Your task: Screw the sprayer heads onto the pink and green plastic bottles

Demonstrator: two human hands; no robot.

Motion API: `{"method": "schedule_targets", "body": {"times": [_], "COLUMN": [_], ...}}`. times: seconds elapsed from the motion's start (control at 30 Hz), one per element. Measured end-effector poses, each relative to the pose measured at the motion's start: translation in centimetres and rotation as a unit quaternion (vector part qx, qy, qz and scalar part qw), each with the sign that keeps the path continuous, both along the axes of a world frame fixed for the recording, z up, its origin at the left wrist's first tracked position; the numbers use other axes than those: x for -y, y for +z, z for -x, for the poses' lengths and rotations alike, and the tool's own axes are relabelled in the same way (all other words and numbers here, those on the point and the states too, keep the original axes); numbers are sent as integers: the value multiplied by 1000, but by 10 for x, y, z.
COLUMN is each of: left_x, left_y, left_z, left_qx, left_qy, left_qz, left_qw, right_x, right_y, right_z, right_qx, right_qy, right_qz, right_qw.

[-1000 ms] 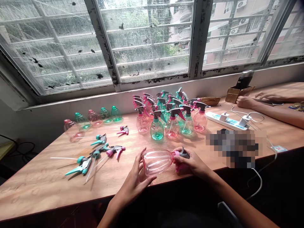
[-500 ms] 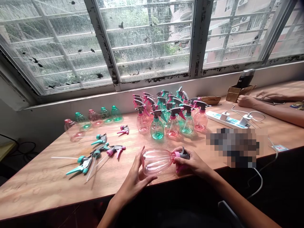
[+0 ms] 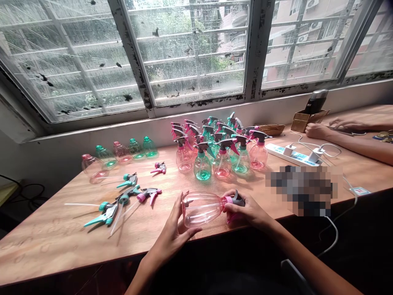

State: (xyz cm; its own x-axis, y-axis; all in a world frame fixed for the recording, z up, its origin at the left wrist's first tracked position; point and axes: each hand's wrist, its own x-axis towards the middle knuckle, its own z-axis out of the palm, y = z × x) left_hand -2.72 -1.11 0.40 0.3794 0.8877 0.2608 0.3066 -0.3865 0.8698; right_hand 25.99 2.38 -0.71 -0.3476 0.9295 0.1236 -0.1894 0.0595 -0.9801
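Note:
A clear pink spray bottle (image 3: 202, 209) lies sideways between my hands above the table's front edge, its neck to the right. My left hand (image 3: 178, 223) is closed around the base end, thumb below and fingers behind. At the neck, my right hand (image 3: 242, 209) grips the pink-and-grey spray head (image 3: 236, 200), its fingers partly hiding it. Left of my hands lie several loose spray heads with thin tubes, among them a teal one (image 3: 106, 212) and a pink one (image 3: 149, 196). Farther back stand several bottles without heads, such as a green bottle (image 3: 150, 147).
Several spray bottles with heads, like a green one (image 3: 202, 166), stand grouped at the table's (image 3: 46, 241) back middle. To the right lie a power strip (image 3: 293, 155) with cables and a blurred-out object (image 3: 302, 190). Another person's hands (image 3: 319, 131) rest near a dark flask (image 3: 316, 102).
My hands stay at the two ends of the pink bottle, which has barely moved. The whole view has shifted very slightly.

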Motion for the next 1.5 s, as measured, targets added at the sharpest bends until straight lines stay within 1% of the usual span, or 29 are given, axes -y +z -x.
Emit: {"method": "schedule_targets", "body": {"times": [0.07, 0.13, 0.27, 0.33, 0.43, 0.57, 0.63, 0.83, 0.97, 1.1, 1.23, 1.37, 1.5], "left_x": [-1, -2, -3, -3, -2, -2, -3, -5, -2, 0, -3, -5, -1], "left_y": [0, -1, -8, -10, -9, -4, -4, -11, -6, 1, -4, -10, -6], "left_z": [1, 2, 3, 4, 4, 4, 4, 3, 2, 0, 1, 4, 6], "left_qx": [-24, -31, 5, 3, -12, -54, -67, -20, -25, -37, -20, -10, -1], "left_qy": [15, 18, 2, 4, 4, 10, 13, -4, -14, 15, 23, 25, -2], "left_qz": [-14, -27, -23, -11, -3, -20, -31, -35, -20, -10, -17, 0, 18], "left_qw": [999, 999, 1000, 1000, 1000, 998, 997, 999, 999, 999, 999, 1000, 1000], "right_x": [0, 0, 0, -1, -2, -2, -1, 0, -1, -1, -1, -1, -1], "right_y": [2, 2, 0, -3, -4, -4, -3, -1, -3, -2, -1, -1, -3], "right_z": [1, 1, 1, 0, 0, 1, 1, 1, 0, 1, 2, 1, 1], "right_qx": [-2, -9, -18, -25, -32, -37, -39, -43, -41, -45, -48, -48, -44], "right_qy": [1, 5, 6, 9, 16, 17, 14, 17, 19, 13, 9, 7, 6], "right_qz": [4, 8, 10, 11, 10, 5, 5, 5, 7, 6, 2, 2, 2], "right_qw": [1000, 1000, 1000, 1000, 999, 999, 999, 999, 999, 999, 999, 999, 999]}}
